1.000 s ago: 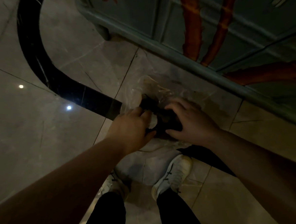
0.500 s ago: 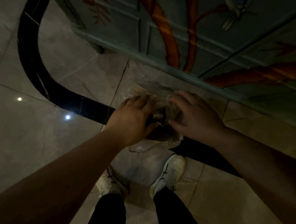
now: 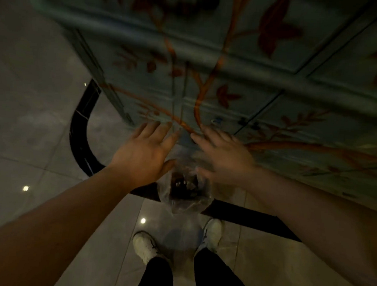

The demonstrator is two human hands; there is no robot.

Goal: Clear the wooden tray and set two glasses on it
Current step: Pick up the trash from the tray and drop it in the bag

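A clear plastic bag (image 3: 185,190) with dark contents lies on the tiled floor in front of my shoes. Above it, my left hand (image 3: 144,153) hovers with fingers spread and nothing in it. My right hand (image 3: 223,155) is beside it, also spread and blurred by motion, holding nothing. Both hands are raised off the bag, in front of the cabinet's lower panel. No wooden tray and no glasses are in view.
A blue-green cabinet (image 3: 243,84) painted with orange branches and leaves fills the upper frame. A black curved inlay (image 3: 79,133) runs through the pale floor tiles. My white shoes (image 3: 145,247) stand just below the bag.
Both hands have let go of the plastic bag and lifted away, fingers opening. The view has tilted up, showing more of the cabinet front.
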